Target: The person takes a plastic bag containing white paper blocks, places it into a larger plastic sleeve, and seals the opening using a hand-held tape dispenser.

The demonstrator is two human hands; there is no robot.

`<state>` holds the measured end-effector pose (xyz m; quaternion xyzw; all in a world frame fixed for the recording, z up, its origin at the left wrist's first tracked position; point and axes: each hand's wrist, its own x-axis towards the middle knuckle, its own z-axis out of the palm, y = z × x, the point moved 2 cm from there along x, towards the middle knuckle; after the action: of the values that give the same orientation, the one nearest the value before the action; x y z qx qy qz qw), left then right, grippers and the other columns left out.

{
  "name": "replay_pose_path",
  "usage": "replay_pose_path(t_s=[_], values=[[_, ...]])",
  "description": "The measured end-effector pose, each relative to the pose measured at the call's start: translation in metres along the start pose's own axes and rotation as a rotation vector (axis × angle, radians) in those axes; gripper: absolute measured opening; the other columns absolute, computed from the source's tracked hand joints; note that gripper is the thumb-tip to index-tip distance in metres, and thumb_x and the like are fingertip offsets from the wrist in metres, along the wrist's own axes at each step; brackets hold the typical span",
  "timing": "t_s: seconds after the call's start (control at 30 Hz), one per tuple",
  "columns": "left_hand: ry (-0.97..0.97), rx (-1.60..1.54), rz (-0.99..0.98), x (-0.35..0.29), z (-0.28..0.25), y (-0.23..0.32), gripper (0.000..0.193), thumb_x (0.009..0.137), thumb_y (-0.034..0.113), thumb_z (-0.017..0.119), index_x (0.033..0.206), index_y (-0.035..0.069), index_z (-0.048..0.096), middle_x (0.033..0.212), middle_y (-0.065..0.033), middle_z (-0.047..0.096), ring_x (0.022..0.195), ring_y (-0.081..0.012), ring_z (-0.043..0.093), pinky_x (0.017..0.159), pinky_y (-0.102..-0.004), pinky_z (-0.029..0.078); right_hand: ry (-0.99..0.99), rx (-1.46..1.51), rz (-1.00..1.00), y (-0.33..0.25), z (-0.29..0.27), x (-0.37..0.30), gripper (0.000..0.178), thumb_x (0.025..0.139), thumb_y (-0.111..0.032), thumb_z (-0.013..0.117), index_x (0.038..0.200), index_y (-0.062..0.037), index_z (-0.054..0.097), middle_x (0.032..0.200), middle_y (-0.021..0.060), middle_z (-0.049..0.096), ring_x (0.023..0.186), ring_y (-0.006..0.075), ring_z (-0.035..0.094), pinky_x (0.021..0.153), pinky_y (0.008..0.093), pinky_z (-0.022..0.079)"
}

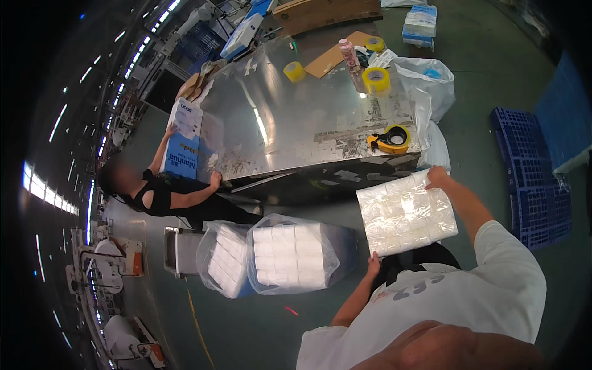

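Note:
Between my hands is a clear-wrapped bundle of white paper packs (407,213), its film shiny with reflections. My left hand (374,264) grips its near left corner. At the far right corner, my right hand (438,177) is closed on the edge, so the bundle sits tilted in front of my body, beside the metal table (246,105). To its left stand two open clear plastic bags, one holding a block of white packs (288,254) and the other a slanted stack (227,260). Parts of my fingers are hidden under the bundle.
A yellow tape dispenser (393,140), tape rolls (377,80) and a pink bottle (349,54) stand on the table. A white sack (431,92) hangs at its right end. Blue pallets (533,179) lie right. At left a co-worker holds a blue-and-white package (184,139).

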<state>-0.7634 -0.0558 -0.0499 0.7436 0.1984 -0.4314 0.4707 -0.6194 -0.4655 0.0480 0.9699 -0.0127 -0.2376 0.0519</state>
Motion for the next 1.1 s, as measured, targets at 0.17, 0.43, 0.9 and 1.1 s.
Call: replay_pose_path(t_s=[0.17,0.43,0.9,1.1], values=[[-0.037,-0.242,0.147,0.001,-0.004,-0.007,0.064,0.083,0.055,0.027,0.116,0.002,0.039,0.101,-0.0167,0.051,0.088,-0.0252,0.053,0.069,-0.0360,0.044,-0.283,0.214,0.032,-0.007,-0.004,0.000,0.055,0.064,-0.058,0.057,0.072,-0.0037,0.063,0.071,0.0063,0.063,0.068,0.0202,0.060,0.062,0.0322,0.047],[-0.003,-0.791,-0.161,-0.031,0.031,0.003,0.075,0.077,0.065,0.025,0.131,0.015,0.011,0.127,-0.0168,0.030,0.108,-0.0327,0.043,0.090,-0.0498,0.031,0.016,0.381,0.020,0.007,0.016,-0.044,0.054,0.065,-0.061,0.051,0.077,-0.0106,0.066,0.085,0.0082,0.061,0.083,0.0246,0.057,0.069,0.0381,0.045],[-0.017,-0.767,-0.305,-0.055,0.134,0.033,0.064,0.076,0.060,0.034,0.122,0.014,0.037,0.120,-0.0076,0.044,0.108,-0.0298,0.043,0.089,-0.0466,0.035,0.114,0.851,0.429,0.065,0.176,-0.302,0.044,0.069,-0.052,0.054,0.061,-0.0088,0.060,0.065,0.0097,0.059,0.064,0.0266,0.057,0.056,0.0370,0.043],[-0.175,-0.436,-0.052,-0.048,0.231,0.109,0.060,0.076,0.051,0.044,0.123,0.015,0.035,0.123,-0.0051,0.041,0.111,-0.0241,0.040,0.092,-0.0391,0.031,0.191,1.261,0.893,0.073,0.249,-0.413,0.041,0.070,-0.046,0.058,0.057,-0.0067,0.057,0.054,0.0068,0.056,0.049,0.0177,0.052,0.048,0.0321,0.040]])
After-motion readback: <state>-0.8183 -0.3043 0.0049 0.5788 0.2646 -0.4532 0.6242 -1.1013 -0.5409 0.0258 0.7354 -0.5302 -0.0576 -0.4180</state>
